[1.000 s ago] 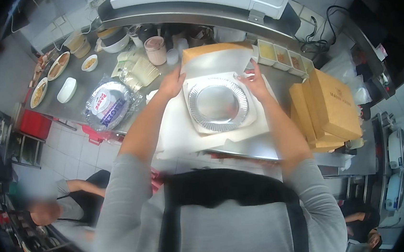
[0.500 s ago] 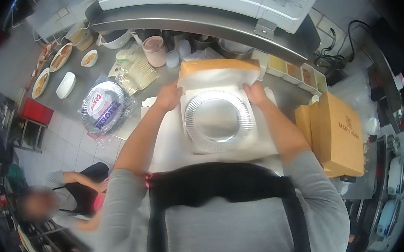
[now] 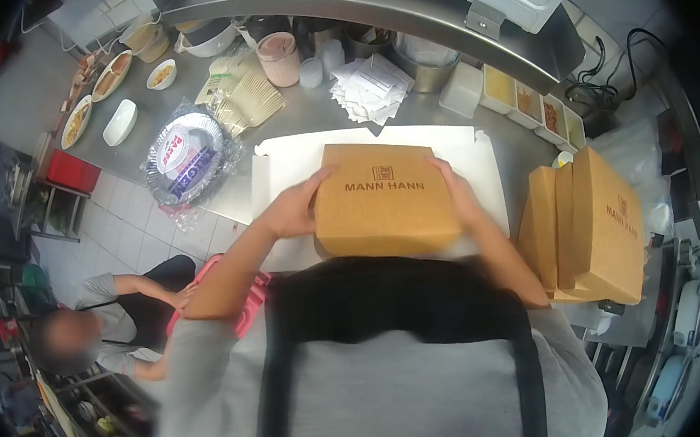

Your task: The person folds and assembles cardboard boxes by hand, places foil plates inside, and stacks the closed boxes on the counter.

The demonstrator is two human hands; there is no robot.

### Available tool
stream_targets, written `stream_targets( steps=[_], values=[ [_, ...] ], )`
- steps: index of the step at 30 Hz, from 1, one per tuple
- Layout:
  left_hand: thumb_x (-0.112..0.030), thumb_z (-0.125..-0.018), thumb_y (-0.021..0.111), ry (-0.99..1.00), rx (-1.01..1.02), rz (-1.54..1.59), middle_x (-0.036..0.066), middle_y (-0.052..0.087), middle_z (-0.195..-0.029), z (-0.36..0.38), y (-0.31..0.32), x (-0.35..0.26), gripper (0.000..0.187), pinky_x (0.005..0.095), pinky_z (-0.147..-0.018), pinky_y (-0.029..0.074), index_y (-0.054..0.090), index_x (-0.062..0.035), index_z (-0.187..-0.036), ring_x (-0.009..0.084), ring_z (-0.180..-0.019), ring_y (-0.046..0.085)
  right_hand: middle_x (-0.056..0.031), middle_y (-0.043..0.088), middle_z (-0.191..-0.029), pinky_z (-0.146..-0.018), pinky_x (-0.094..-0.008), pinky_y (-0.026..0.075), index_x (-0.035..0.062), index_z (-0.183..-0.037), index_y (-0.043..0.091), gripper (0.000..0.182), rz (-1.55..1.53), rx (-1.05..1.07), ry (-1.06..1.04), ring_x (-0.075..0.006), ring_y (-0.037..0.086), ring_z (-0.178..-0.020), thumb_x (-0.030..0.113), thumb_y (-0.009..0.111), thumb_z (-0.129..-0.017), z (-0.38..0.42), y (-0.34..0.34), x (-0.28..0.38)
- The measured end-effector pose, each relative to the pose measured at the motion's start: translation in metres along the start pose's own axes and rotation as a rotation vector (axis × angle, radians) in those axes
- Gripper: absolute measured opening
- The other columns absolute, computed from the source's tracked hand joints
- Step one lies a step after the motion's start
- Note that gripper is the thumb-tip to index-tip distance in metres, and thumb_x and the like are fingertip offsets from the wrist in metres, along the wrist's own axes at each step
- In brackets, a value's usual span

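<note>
A brown cardboard takeaway box (image 3: 386, 207) with "MANN HANN" printed on its lid sits closed in front of me. My left hand (image 3: 295, 208) grips its left side, thumb near the top edge. On the opposite side, my right hand (image 3: 463, 196) presses against the right edge, fingers along the wall. Beneath the box lies a flat white sheet of card (image 3: 483, 165) on the steel counter. The foil plate seen inside earlier is hidden under the lid.
Wrapped foil plates (image 3: 185, 158) and wooden cutlery (image 3: 248, 102) lie to the left. White paper slips (image 3: 372, 87) are behind the box. More brown boxes (image 3: 597, 230) stand at right. A co-worker (image 3: 130, 321) holds a pink crate (image 3: 250, 310) at lower left.
The box's lid has come down over the foil plate, so its printed top now shows. Both hands have moved from the raised lid to the box's sides.
</note>
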State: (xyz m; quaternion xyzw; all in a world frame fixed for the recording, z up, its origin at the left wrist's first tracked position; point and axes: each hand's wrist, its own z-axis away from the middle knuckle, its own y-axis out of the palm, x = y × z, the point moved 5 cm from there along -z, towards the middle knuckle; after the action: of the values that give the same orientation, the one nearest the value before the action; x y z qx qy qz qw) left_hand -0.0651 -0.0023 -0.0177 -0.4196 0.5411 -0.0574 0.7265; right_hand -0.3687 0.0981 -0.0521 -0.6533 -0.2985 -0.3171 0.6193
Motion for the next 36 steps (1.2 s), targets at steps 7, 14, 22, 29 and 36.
stream_targets(
  steps=[7,14,22,29,36],
  values=[
    [-0.006,-0.066,0.083,-0.06,0.053,0.15,0.019,0.058,-0.12,0.056,0.032,-0.01,0.109,0.0376,-0.077,0.052,0.016,-0.0193,-0.151,0.032,-0.087,0.064,-0.0204,0.042,-0.144,-0.105,-0.036,0.04,0.0091,-0.151,0.016,0.103,-0.128,-0.075,0.081,-0.0303,0.045,-0.131,0.01,0.08,-0.071,0.093,0.02,0.045],
    [-0.009,-0.061,0.085,-0.079,-0.166,0.109,0.011,0.062,-0.073,0.009,0.033,-0.005,0.101,0.0399,-0.065,0.051,0.028,-0.0191,-0.143,0.0306,-0.072,0.064,-0.0161,0.034,-0.149,-0.109,-0.0366,0.035,0.0116,-0.152,0.009,0.118,-0.24,-0.076,0.078,-0.0272,0.039,-0.135,0.006,0.086,-0.063,0.065,0.003,0.048],
    [-0.01,-0.063,0.085,-0.079,-0.235,0.103,0.01,0.062,-0.069,-0.001,0.034,-0.01,0.093,0.0364,-0.064,0.051,0.031,-0.0175,-0.139,0.0278,-0.066,0.064,-0.0158,0.032,-0.149,-0.111,-0.0379,0.034,0.0129,-0.152,0.009,0.127,-0.355,-0.189,0.049,-0.0285,0.036,-0.136,0.008,0.09,-0.055,0.063,0.008,0.052],
    [-0.02,-0.065,0.085,-0.176,-0.305,-0.075,0.014,0.067,-0.094,-0.003,0.045,0.0,0.082,0.0386,-0.073,0.053,0.04,-0.0164,-0.134,0.0301,-0.091,0.066,-0.0166,0.031,-0.149,-0.111,-0.0387,0.034,0.0131,-0.152,0.008,0.131,-0.235,-0.213,-0.002,-0.0294,0.036,-0.136,0.012,0.092,-0.052,0.068,0.013,0.054],
    [-0.024,-0.066,0.082,0.162,-0.374,-0.378,0.02,0.028,-0.148,-0.002,0.045,-0.021,0.078,0.044,-0.106,0.037,0.041,-0.0009,-0.128,0.0397,-0.139,0.026,-0.0168,0.043,-0.137,-0.103,-0.0404,0.043,0.0041,-0.145,0.019,0.11,-0.462,-0.369,0.137,-0.0256,0.051,-0.121,0.005,0.088,-0.06,0.11,0.027,0.02]
  ],
)
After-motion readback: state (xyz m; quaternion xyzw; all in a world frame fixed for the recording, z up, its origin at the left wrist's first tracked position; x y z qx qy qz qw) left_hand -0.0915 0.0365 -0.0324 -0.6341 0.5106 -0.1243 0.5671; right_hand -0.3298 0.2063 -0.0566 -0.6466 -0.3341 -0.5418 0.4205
